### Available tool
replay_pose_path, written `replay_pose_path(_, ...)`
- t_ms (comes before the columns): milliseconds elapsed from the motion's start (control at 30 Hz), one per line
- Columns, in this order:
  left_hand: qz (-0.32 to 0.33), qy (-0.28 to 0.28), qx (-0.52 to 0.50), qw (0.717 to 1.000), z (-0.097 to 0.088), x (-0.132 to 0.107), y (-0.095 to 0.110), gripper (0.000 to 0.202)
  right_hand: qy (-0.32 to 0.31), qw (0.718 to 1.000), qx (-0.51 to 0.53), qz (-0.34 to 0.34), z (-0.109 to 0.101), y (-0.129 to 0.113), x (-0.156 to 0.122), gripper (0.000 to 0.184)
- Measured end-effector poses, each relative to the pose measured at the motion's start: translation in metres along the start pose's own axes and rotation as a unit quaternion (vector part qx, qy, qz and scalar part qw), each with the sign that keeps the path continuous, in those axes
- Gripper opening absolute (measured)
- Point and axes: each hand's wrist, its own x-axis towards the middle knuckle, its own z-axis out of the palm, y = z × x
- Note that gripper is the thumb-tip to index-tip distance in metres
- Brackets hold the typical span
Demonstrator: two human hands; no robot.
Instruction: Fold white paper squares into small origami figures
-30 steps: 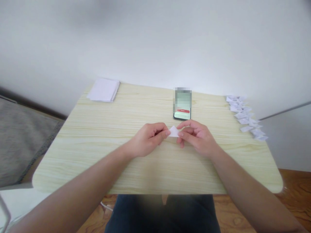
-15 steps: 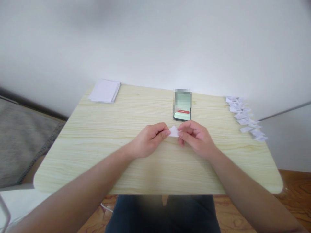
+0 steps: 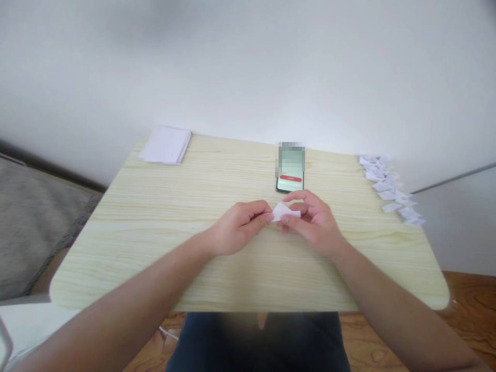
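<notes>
Between my two hands, over the middle of the table, is a small piece of folded white paper (image 3: 282, 211) with a pointed top. My left hand (image 3: 245, 223) pinches its left corner between thumb and fingers. On the other side, my right hand (image 3: 312, 219) holds the paper with the thumb at its lower edge. The index finger of that hand is raised near the point, and its other fingers curl behind. A phone (image 3: 291, 170) with a lit screen lies just beyond my hands.
A stack of white paper sheets (image 3: 166, 145) lies at the table's far left corner. Several folded white paper pieces (image 3: 387, 186) form a row along the right edge. The pale wooden table (image 3: 155, 206) meets a white wall (image 3: 240, 72) at the back.
My right thumb has moved along the paper, and my right index finger has lifted off it. The paper's right end now shows, and the paper looks slightly tilted.
</notes>
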Motion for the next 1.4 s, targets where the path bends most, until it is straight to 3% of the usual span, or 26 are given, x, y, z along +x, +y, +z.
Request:
replay_pose_path(267,-0.032,-0.042,-0.048,0.997,-0.0001,-0.0019,-0.0018,0.036,0.03,0.999,0.012,-0.009,-0.0011,0.0011,-0.0001,0.043)
replay_pose_path(367,-0.032,0.007,-0.087,0.996,0.003,-0.0013,-0.0042,0.025,0.015,1.0,0.012,-0.009,0.0002,0.0007,-0.001,0.045)
replay_pose_path(500,-0.003,0.06,-0.15,0.987,0.0061,0.0,-0.006,0.031,-0.002,1.0,0.014,-0.006,0.0026,0.0006,-0.0019,0.045)
replay_pose_path(600,-0.015,0.04,-0.192,0.98,0.0067,0.0002,-0.0069,0.021,-0.009,1.0,0.024,-0.013,0.0033,0.0009,-0.0021,0.039)
replay_pose_path(800,-0.037,-0.008,-0.276,0.96,0.0051,0.0006,-0.0065,0.021,-0.027,0.998,0.049,-0.025,0.0012,-0.0009,-0.0037,0.035)
replay_pose_path(967,-0.042,-0.056,-0.289,0.955,0.0043,0.0001,-0.0032,0.02,-0.04,0.997,0.063,-0.026,0.0009,-0.0021,-0.004,0.035)
replay_pose_path(1400,-0.036,-0.072,-0.296,0.952,0.0059,-0.0005,-0.0005,0.017,-0.07,0.992,0.1,-0.031,0.0,0.0021,-0.0037,0.042)
